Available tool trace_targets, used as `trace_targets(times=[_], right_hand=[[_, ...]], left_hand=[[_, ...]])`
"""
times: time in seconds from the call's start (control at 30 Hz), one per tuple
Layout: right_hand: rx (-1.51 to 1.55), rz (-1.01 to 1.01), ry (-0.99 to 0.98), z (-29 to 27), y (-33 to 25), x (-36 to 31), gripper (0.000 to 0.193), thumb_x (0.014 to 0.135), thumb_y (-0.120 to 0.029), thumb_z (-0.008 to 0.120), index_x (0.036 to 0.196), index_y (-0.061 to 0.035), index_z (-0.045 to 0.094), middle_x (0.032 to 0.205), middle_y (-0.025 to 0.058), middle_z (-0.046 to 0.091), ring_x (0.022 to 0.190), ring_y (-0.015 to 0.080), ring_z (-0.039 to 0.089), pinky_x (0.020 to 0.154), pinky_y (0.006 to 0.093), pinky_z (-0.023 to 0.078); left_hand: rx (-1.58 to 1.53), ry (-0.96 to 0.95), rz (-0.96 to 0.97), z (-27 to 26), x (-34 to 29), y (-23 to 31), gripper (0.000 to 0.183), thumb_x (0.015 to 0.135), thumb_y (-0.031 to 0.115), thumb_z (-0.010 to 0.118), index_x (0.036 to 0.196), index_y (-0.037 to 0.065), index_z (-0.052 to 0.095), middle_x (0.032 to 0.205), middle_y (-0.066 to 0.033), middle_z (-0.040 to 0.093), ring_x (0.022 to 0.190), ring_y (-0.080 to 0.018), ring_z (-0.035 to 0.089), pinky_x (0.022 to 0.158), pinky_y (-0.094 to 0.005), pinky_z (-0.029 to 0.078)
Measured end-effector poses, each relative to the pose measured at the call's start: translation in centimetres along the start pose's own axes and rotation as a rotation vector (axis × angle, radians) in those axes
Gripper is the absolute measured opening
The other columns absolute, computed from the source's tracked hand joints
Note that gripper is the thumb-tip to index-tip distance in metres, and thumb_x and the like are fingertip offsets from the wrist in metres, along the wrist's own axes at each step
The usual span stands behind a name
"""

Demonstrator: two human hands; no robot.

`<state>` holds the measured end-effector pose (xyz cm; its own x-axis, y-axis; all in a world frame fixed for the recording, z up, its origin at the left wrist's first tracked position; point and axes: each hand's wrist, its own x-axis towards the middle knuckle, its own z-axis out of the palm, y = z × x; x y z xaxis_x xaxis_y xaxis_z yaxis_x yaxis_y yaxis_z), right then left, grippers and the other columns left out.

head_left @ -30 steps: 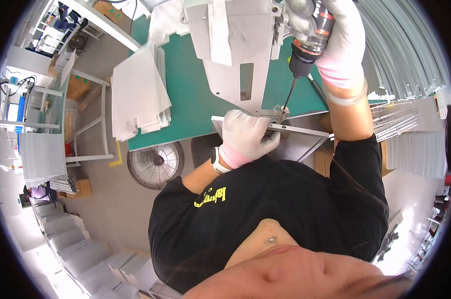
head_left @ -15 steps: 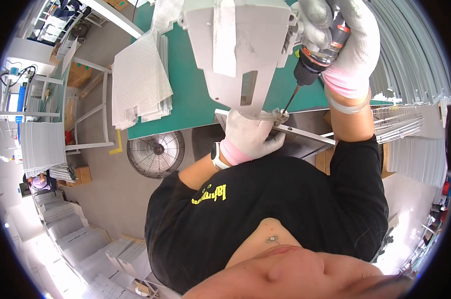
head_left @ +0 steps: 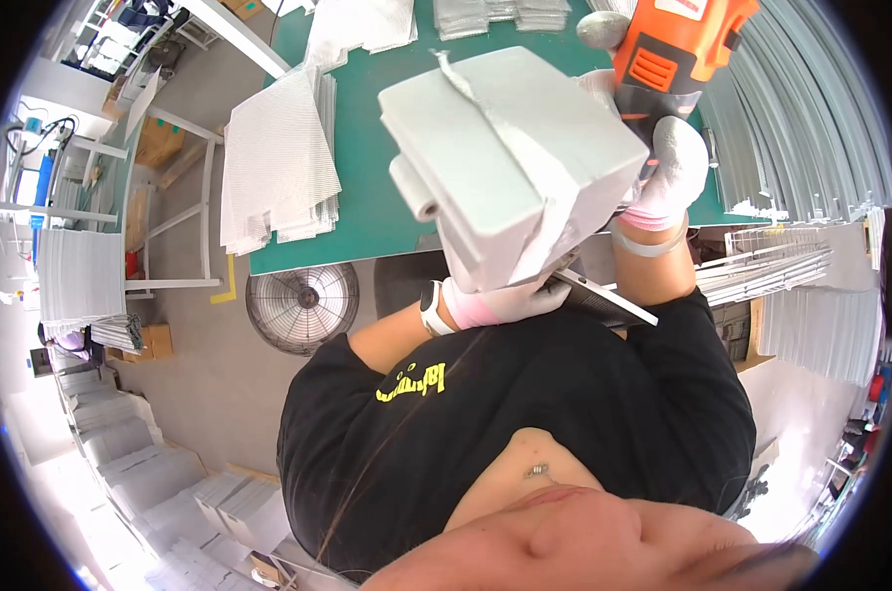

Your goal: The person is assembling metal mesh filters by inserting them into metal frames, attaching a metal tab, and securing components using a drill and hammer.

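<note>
My right hand (head_left: 680, 163), in a white glove with a pink cuff, is wrapped round an orange and black cordless drill (head_left: 658, 69). The grey box hides the drill's bit. My left hand (head_left: 500, 303), gloved alike, is closed at the edge of a white-framed panel with dark mesh (head_left: 603, 298) in front of my chest. Some of its fingers are hidden by a grey plastic box (head_left: 505, 128), which looms close in front, tilted. A crumpled white strip (head_left: 539, 172) runs over the box. What holds the box up is not visible.
Beneath is a green-topped table (head_left: 357, 128). White mesh sheets (head_left: 278, 167) are stacked on its left, with more small stacks (head_left: 500, 15) at the back. Long grey strips (head_left: 800, 118) line the right side. A round floor fan (head_left: 306, 300) stands below the table's front edge.
The grey box has tipped, bringing its broad end face into view. The drill has swung so its orange body shows, and its bit has gone out of sight. My left hand is slightly lower.
</note>
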<state>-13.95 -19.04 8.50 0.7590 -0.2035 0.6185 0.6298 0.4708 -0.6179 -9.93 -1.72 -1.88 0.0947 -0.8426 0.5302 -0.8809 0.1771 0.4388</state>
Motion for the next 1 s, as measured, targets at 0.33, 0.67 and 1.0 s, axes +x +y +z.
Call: trace_targets(times=[0.33,0.67,1.0], right_hand=[[-0.208,-0.128,0.646,1.1,0.4,-0.3,0.050,0.090,-0.024,0.059,0.127,0.0077,0.046,0.064,0.0068,0.051,0.045,0.0120,0.047,0.042,0.0241,0.038],[0.324,-0.159,0.248,0.7,-3.8,2.5,0.048,0.096,-0.033,0.058,0.128,0.0010,0.050,0.086,0.0129,0.060,0.067,0.0196,0.057,0.061,0.0292,0.047],[0.755,-0.034,-0.132,2.9,-2.0,3.9,0.062,0.094,-0.034,0.065,0.141,-0.0025,0.040,0.066,0.0031,0.048,0.045,0.0090,0.041,0.042,0.0211,0.035]], left_hand=[[0.037,-0.025,0.061,-0.3,0.3,0.0,0.043,0.080,0.018,0.074,0.122,0.009,0.064,0.079,-0.0020,0.060,0.072,-0.0197,0.061,0.063,-0.0338,0.048],[-0.082,-0.079,-0.083,-0.5,0.8,-0.1,0.042,0.077,0.013,0.076,0.117,0.005,0.065,0.084,-0.0032,0.067,0.075,-0.0197,0.067,0.065,-0.0319,0.053],[-0.073,0.006,-0.041,-0.3,0.9,-0.1,0.036,0.075,0.014,0.077,0.109,0.005,0.067,0.081,-0.0056,0.063,0.072,-0.0242,0.064,0.063,-0.0349,0.050]])
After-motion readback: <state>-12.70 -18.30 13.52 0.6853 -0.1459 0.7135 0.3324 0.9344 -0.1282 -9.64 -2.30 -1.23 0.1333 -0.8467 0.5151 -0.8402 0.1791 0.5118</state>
